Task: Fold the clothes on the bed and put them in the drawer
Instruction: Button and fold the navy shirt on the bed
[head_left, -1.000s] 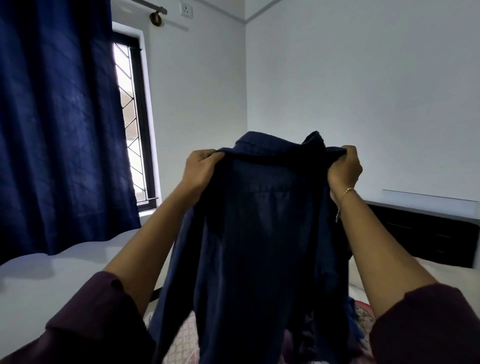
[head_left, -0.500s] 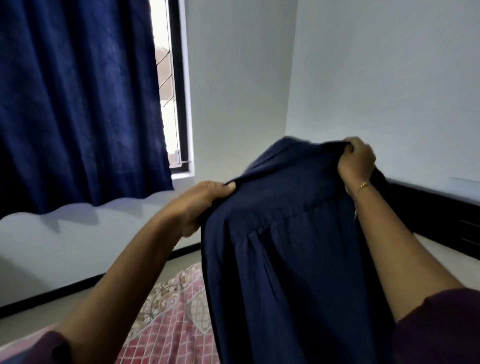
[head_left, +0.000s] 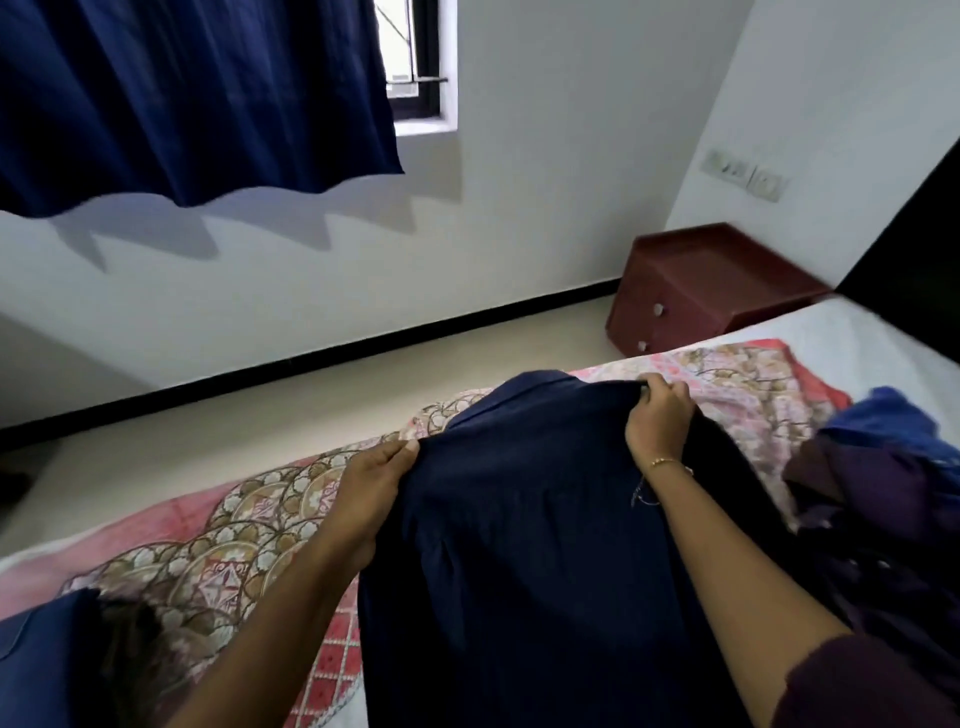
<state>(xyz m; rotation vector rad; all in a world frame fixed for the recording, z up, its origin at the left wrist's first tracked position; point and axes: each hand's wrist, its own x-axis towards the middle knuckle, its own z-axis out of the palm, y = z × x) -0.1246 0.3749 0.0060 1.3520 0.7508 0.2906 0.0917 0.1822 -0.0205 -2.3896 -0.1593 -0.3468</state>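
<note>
A navy blue shirt (head_left: 524, 525) lies spread over the patterned pink bedspread (head_left: 244, 535), its collar end toward the far bed edge. My left hand (head_left: 374, 488) pinches the shirt's left shoulder. My right hand (head_left: 660, 415) grips the right shoulder, with a thin bracelet on that wrist. A heap of purple and blue clothes (head_left: 883, 478) sits on the bed to the right of the shirt. A dark red bedside cabinet with two drawers (head_left: 670, 306) stands on the floor beyond the bed, both drawers closed.
A navy curtain (head_left: 182, 93) hangs over the window on the far wall. Beige floor (head_left: 311, 400) runs between the bed and the wall. A dark headboard (head_left: 914, 249) is at the right. Another blue cloth (head_left: 41, 665) lies at the bottom left.
Both hands have lowered the shirt from held up in the air down onto the bedspread. My view has tilted down to the bed.
</note>
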